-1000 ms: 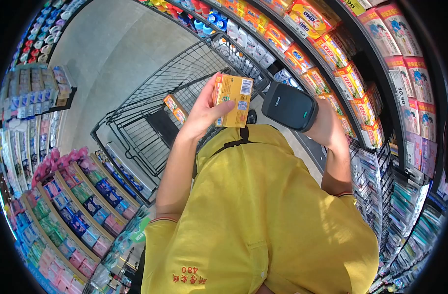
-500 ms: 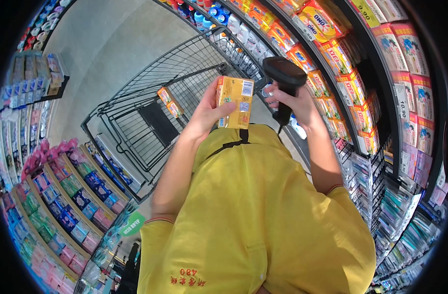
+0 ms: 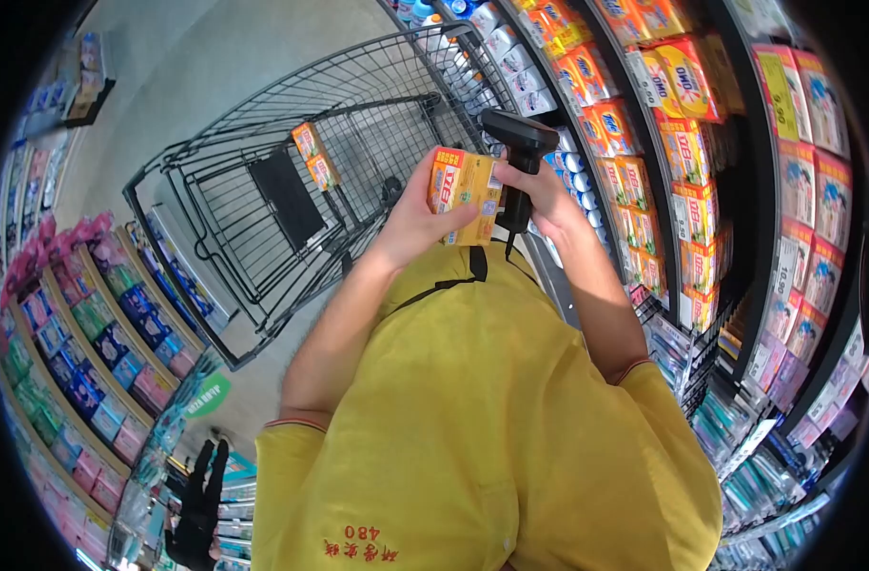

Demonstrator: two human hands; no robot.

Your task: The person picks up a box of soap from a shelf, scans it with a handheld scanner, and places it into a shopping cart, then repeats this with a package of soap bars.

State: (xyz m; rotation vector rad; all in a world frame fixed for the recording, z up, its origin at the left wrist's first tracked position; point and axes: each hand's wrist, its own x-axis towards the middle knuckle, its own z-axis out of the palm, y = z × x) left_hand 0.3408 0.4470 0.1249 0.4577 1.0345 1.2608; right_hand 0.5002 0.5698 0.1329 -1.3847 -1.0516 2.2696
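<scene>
My left hand (image 3: 413, 221) is closed round an orange and yellow soap pack (image 3: 470, 190), its thumb across the front. The pack is held upright before my waist, and its orange side with large lettering faces partly up. In my right hand (image 3: 551, 198) is a black barcode scanner (image 3: 520, 135), gripped by its handle with the head on top. My right fingers reach the pack's right edge, so scanner and pack are close together. Part of the pack's barcode is covered. A cable hangs below the scanner's handle.
A black wire shopping cart (image 3: 287, 202) stands ahead to the left, with a similar orange soap pack (image 3: 315, 158) on it. Shelves of soap packs (image 3: 683, 152) rise on the right. Pastel packages (image 3: 82, 333) fill the left shelves. A person in dark clothes (image 3: 198, 504) is at lower left.
The pack has turned so its orange side shows more. My right hand and the scanner have moved left, up to the pack. The cart and shelves have shifted in view.
</scene>
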